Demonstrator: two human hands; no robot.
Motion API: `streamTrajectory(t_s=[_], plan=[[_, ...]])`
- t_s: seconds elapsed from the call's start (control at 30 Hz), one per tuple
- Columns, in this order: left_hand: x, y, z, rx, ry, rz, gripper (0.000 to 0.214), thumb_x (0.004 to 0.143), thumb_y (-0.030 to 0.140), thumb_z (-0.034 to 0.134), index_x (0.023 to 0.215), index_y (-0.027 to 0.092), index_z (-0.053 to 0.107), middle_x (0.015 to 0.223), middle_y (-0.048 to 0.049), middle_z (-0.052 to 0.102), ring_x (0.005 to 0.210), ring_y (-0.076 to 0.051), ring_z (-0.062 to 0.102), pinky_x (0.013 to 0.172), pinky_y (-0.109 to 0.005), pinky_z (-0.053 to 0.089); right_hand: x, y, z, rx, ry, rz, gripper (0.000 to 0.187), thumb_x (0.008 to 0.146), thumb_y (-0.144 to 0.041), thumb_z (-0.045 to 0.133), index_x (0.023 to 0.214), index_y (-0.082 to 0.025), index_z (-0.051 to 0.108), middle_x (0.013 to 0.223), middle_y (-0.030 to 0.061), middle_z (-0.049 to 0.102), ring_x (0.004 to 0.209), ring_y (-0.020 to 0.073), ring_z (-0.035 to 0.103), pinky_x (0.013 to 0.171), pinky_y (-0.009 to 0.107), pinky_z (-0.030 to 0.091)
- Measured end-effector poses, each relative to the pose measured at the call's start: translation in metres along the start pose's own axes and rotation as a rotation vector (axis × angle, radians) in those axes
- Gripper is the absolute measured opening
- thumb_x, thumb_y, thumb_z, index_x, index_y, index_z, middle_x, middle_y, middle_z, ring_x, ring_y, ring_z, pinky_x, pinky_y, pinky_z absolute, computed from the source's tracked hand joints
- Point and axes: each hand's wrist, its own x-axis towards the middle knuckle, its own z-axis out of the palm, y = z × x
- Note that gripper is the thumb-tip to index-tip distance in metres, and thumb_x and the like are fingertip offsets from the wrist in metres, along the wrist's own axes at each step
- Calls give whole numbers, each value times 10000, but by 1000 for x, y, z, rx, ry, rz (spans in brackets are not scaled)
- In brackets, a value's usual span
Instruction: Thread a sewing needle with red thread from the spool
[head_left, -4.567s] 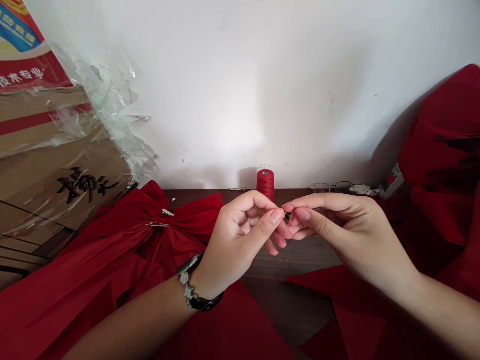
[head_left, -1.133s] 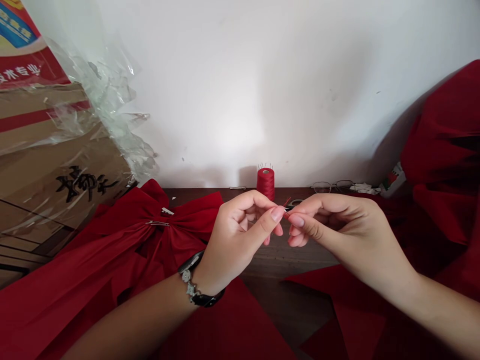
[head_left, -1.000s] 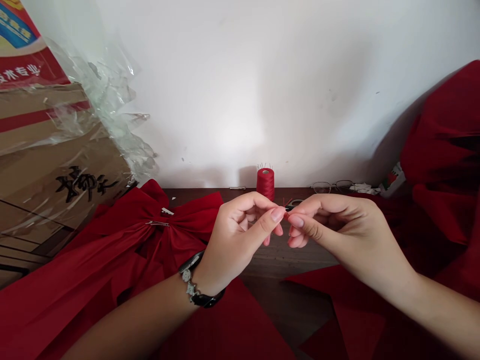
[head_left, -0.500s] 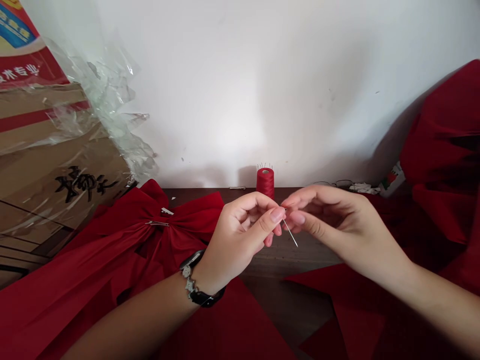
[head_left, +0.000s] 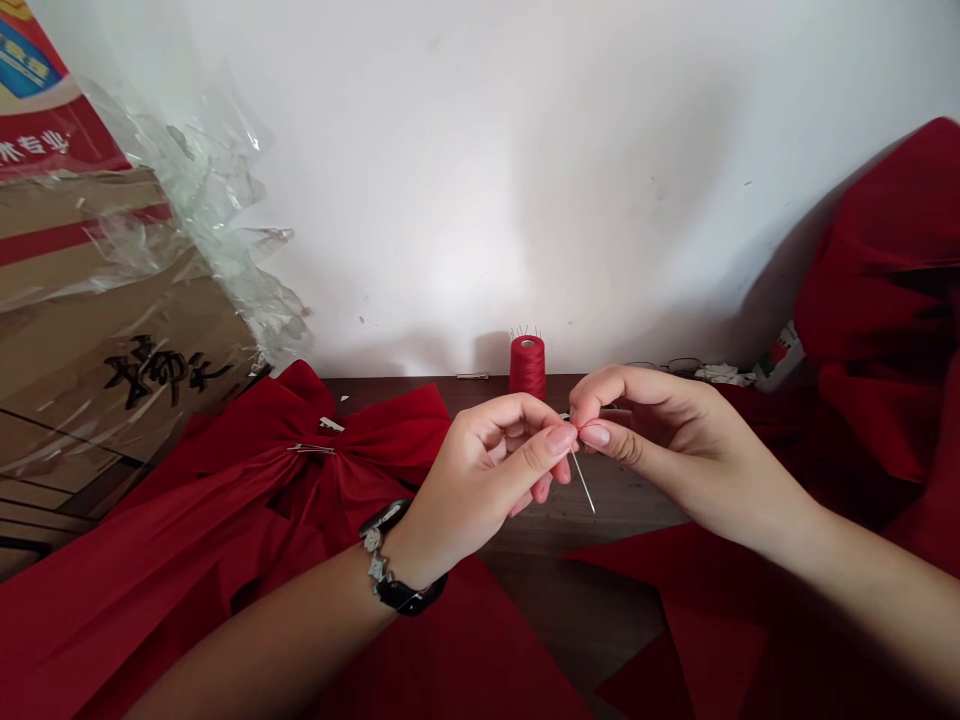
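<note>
Between thumb and fingers, my left hand (head_left: 506, 455) pinches a sewing needle (head_left: 583, 483) whose point slants down to the right. My right hand (head_left: 656, 440) is closed in a pinch beside it, its fingertips on a thin red thread (head_left: 586, 425) at the needle's upper end. Whether the thread passes through the eye is too small to tell. Behind the hands stands a spool of red thread (head_left: 528, 368) with several needles stuck upright in its top. Left of my left hand lies a gathered red fabric bow (head_left: 352, 430) with metal clips (head_left: 310, 449) at its middle.
A white wall (head_left: 450, 200) rises behind the dark wooden table (head_left: 551, 560). Cardboard boxes (head_left: 90, 320) with clear plastic wrap (head_left: 214, 210) stand at left. More red fabric (head_left: 877, 300) is heaped at right, and red pieces (head_left: 712, 610) lie in front. A small clip (head_left: 472, 376) rests near the wall.
My right thumb and fingertips have closed together on the thread near the needle's top. The needle hangs slightly lower and steeper in my left hand.
</note>
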Motion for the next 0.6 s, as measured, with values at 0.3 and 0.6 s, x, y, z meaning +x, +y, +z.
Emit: streamTrajectory(t_s=[0.3, 0.6], plan=[[-1, -1, 0, 18, 7, 11, 174, 878, 303, 629, 779, 165, 594, 648, 30, 591, 501, -35, 479, 382, -107, 322, -1, 2, -2, -45, 29, -38, 122, 875, -284, 649, 806, -188, 619, 775, -5, 623, 731, 111, 607, 686, 199, 500], [-1, -1, -1, 23, 17, 16, 203, 882, 333, 624, 774, 167, 580, 643, 37, 589, 487, -25, 463, 383, -107, 313, -1, 0, -3, -76, 72, -53, 104, 869, -255, 658, 796, -188, 626, 758, -23, 612, 707, 78, 576, 644, 147, 469]])
